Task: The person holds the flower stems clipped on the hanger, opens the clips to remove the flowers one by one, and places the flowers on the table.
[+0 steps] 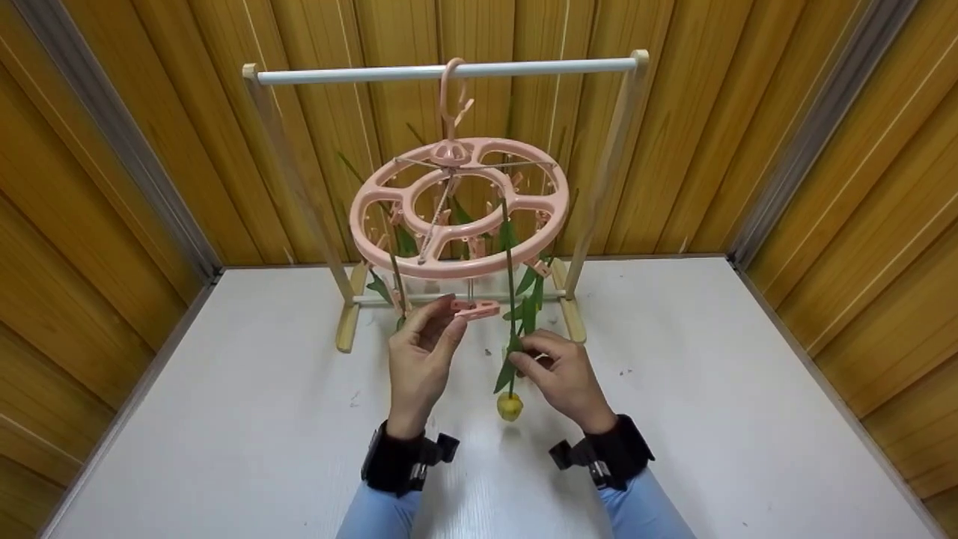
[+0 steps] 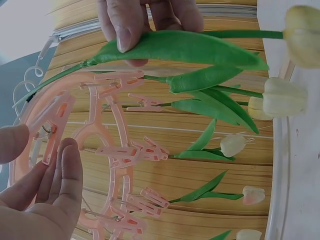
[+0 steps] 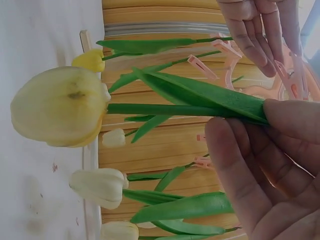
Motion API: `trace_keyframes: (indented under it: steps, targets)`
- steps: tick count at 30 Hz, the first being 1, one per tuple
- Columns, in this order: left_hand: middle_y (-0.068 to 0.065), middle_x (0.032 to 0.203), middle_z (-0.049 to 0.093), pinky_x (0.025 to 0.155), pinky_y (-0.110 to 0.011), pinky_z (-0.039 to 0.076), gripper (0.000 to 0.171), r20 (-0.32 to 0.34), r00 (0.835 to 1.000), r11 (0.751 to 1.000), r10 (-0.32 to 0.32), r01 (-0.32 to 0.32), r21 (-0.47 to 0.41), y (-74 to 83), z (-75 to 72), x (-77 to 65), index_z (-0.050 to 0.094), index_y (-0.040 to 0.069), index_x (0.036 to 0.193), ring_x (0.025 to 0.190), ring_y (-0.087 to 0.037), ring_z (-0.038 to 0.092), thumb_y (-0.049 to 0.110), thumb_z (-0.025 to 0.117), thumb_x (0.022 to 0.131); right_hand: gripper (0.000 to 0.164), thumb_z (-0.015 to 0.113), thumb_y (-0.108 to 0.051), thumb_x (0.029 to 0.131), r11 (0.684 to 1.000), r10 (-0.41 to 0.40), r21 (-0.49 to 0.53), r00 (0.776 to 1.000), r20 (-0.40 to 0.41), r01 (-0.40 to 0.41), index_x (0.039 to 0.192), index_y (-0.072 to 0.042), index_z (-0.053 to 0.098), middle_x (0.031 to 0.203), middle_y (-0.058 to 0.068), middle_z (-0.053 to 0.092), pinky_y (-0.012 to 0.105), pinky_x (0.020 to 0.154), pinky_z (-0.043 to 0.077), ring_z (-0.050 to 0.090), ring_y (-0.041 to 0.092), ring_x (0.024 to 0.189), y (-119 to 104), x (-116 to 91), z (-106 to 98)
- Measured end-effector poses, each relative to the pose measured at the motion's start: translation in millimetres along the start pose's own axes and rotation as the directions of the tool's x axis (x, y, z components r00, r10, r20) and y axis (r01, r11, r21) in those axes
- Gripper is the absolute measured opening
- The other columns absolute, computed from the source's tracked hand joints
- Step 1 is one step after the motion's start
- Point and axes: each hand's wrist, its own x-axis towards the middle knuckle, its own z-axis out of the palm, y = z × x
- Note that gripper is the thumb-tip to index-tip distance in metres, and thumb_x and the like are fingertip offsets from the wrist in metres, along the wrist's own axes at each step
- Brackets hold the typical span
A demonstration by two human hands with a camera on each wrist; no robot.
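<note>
My left hand (image 1: 419,367) pinches a pink clothespin (image 1: 483,308) between thumb and fingers, just below the front rim of a round pink drying hanger (image 1: 555,202). To its right, my right hand (image 1: 565,378) holds a yellow tulip (image 1: 510,406) by its leaf and stem. The blossom points down and the stem rises in front of the hanger's rim. The left wrist view shows the clothespin (image 2: 52,120) between thumb and fingertips. In the right wrist view, the tulip's pale yellow blossom (image 3: 57,107) has a dark smudge on it.
The hanger hooks over the white bar (image 1: 352,75) of a wooden stand (image 1: 608,172). Several other tulips, such as a white one (image 2: 285,97), hang head down from pink clothespins (image 2: 131,222) around it. Below is a white table (image 1: 247,419); wood-patterned panels (image 1: 314,30) stand behind.
</note>
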Motion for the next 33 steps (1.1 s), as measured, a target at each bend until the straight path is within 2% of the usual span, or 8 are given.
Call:
trace_keyframes:
  steps: [13,18,24,28,33]
  targets:
    - [-0.019,0.12,0.069,0.088,-0.029,0.057,0.036,-0.023,0.999,0.999,-0.028,0.028,-0.028,-0.2,-0.7,1.3,0.06,-0.006,0.137,0.106,-0.019,0.069,0.002,0.062,0.102,0.005,0.075,-0.005,0.093,0.998,0.031,-0.058,1.0,0.003,-0.031,0.097,-0.004,0.077,0.089,0.001,0.071,0.022,0.069,0.054,0.064,0.008,0.077,0.7,-0.8,-23.5]
    - [-0.019,0.118,0.069,0.086,-0.028,0.055,0.036,-0.033,0.999,0.999,-0.004,0.003,-0.037,0.1,0.0,2.2,0.059,-0.006,0.138,0.106,-0.019,0.069,0.002,0.06,0.103,0.006,0.075,-0.003,0.093,0.996,0.02,-0.082,1.0,-0.009,-0.021,0.099,-0.003,0.077,0.09,0.002,0.072,0.021,0.071,0.054,0.064,0.009,0.079,-2.0,-1.8,-34.3]
    - [-0.022,0.123,0.068,0.092,-0.027,0.055,0.039,-0.021,1.0,0.999,0.015,-0.015,-0.032,1.0,-1.5,2.6,0.056,-0.008,0.14,0.107,-0.022,0.069,0.0,0.059,0.103,0.007,0.075,0.0,0.092,0.99,-0.017,-0.14,0.999,-0.039,0.011,0.097,-0.004,0.078,0.088,-0.002,0.071,0.02,0.071,0.053,0.065,0.008,0.078,-4.5,-4.9,-45.9]
    - [-0.022,0.123,0.068,0.094,-0.027,0.054,0.041,-0.01,0.999,0.999,0.035,-0.034,0.031,1.7,-4.1,3.9,0.054,-0.01,0.141,0.111,-0.025,0.067,-0.001,0.06,0.102,0.008,0.075,0.001,0.092,0.988,-0.033,-0.155,0.998,-0.055,0.024,0.097,-0.004,0.078,0.088,-0.002,0.071,0.018,0.071,0.053,0.066,0.008,0.077,-5.5,-7.5,-52.8]
    - [-0.016,0.125,0.068,0.092,-0.033,0.054,0.04,0.004,0.992,0.977,0.127,-0.126,0.175,1.7,-6.6,4.8,0.057,-0.007,0.14,0.112,-0.028,0.065,0.002,0.063,0.101,0.011,0.074,0.001,0.092,0.984,-0.038,-0.177,0.996,-0.075,0.024,0.098,-0.007,0.078,0.087,-0.004,0.071,0.016,0.071,0.053,0.067,0.008,0.077,-8.5,-11.2,-61.5]
